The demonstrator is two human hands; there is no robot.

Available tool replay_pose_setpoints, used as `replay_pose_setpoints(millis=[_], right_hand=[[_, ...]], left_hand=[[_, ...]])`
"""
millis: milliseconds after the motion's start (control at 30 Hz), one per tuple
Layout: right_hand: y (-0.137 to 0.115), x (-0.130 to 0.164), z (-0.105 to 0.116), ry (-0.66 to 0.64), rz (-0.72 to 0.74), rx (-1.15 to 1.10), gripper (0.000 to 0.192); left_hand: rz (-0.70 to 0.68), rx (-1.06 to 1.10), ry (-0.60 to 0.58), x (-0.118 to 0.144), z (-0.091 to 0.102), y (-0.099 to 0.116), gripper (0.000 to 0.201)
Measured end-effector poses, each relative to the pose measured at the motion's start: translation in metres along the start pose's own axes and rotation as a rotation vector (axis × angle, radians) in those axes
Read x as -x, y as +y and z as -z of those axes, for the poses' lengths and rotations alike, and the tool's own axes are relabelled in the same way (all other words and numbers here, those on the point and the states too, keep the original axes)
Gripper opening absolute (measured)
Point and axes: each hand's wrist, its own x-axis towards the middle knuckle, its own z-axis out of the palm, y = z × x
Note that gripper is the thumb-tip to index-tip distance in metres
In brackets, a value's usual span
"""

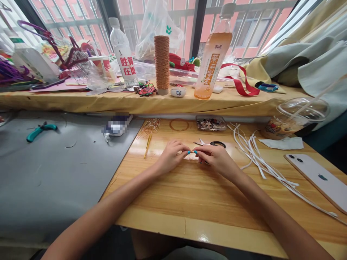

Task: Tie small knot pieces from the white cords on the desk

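Observation:
My left hand (pixel 175 154) and my right hand (pixel 213 157) meet above the wooden table, thumbs and fingertips pinched. Between them is a small orange piece of cord (pixel 192 151), mostly covered by the fingers. Scissors with black handles (pixel 217 144) lie just behind my right hand, their blades partly hidden by its fingers. Yellow tweezers (pixel 148 145) rest to the left of my left hand. Behind the hands lie a coil of orange-brown cord (pixel 179 125), a tangle of thread ends (pixel 152 125) and a clear box of beads (pixel 211 123).
White cords (pixel 255 155), a phone (pixel 320 177) and a drink cup (pixel 284 121) are on the right. Teal pliers (pixel 41 131) lie on the grey mat (pixel 70 173). A ledge behind bears a thread spool (pixel 162 65), a water bottle (pixel 123 57) and a tea bottle (pixel 213 63).

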Motion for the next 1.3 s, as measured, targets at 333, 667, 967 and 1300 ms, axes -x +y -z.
replay_pose_setpoints(millis=[333,667,967,1300], right_hand=[[-0.0045,0.0001,-0.0002,-0.03,0.07,0.093,0.028],[-0.0039,0.0008,-0.0058,-0.035,-0.041,-0.098,0.029],[-0.0053,-0.0024,-0.0022,-0.12,-0.314,-0.637,0.041],[-0.002,-0.0021,-0.0076,0.032,-0.27,-0.522,0.04]], left_hand=[[-0.007,0.006,-0.037,-0.0001,-0.0006,-0.0022,0.012],[0.05,0.016,-0.079,-0.0005,-0.0014,0.0005,0.012],[0.239,0.31,-0.062,-0.0019,-0.0021,-0.0044,0.029],[0.267,0.251,-0.055,-0.0013,-0.003,0.0043,0.031]])
